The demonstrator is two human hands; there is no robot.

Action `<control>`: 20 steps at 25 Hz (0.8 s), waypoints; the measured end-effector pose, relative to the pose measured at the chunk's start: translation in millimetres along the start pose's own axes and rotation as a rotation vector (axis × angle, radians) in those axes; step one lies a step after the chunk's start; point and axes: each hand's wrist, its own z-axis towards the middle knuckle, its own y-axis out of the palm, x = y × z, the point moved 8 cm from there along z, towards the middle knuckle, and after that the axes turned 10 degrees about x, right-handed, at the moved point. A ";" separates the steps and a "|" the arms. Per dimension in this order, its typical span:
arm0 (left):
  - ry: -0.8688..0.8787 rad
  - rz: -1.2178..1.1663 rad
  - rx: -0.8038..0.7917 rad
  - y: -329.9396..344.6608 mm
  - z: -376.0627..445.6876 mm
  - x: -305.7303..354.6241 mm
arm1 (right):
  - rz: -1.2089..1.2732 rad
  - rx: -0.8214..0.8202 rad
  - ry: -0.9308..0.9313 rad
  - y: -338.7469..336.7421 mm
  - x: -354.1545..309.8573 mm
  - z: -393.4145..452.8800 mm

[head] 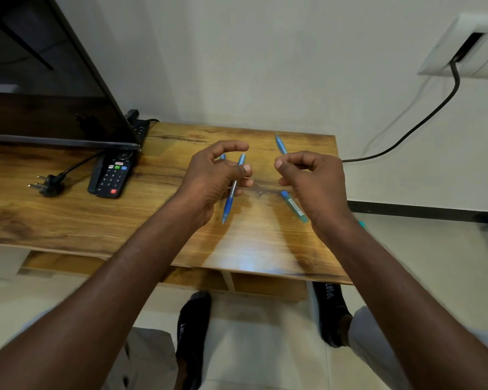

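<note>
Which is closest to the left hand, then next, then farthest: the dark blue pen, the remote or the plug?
1. Dark blue pen, right at the fingers of the left hand.
2. Remote, off to the left, by the TV.
3. Plug, farthest left on the table.

Soft, even indoor light from above, medium bright. Pale glare patch on wooden table [245, 249] near front edge. Faint soft shadows under left hand [214, 178] and right hand [313, 181]. Thin clear tube [265, 188] between them smeared, hard to read. Strong wide-angle bending at edges: TV [54, 80] frame leans, forearms stretched and blurry.
</note>
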 end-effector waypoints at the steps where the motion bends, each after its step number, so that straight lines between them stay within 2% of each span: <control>1: -0.010 -0.003 0.027 -5.5 0.5 -0.7 | -0.105 0.008 -0.040 1.3 1.9 0.7; 4: -0.021 -0.024 0.063 -15.7 1.6 1.0 | -0.439 0.030 -0.208 9.2 -0.4 -2.6; 10: -0.005 -0.023 0.074 -21.9 3.5 7.3 | -0.680 -0.094 -0.445 41.0 -1.9 -21.6; 13: -0.025 -0.051 0.074 -20.0 8.2 6.2 | -0.924 -0.196 -0.561 64.2 -4.0 -21.0; 15: -0.040 -0.064 0.073 -18.0 10.2 1.8 | -1.009 -0.253 -0.578 76.8 -3.6 -12.6; 20: -0.063 -0.048 0.045 -13.0 11.4 -8.0 | -0.988 -0.284 -0.511 75.3 7.8 8.8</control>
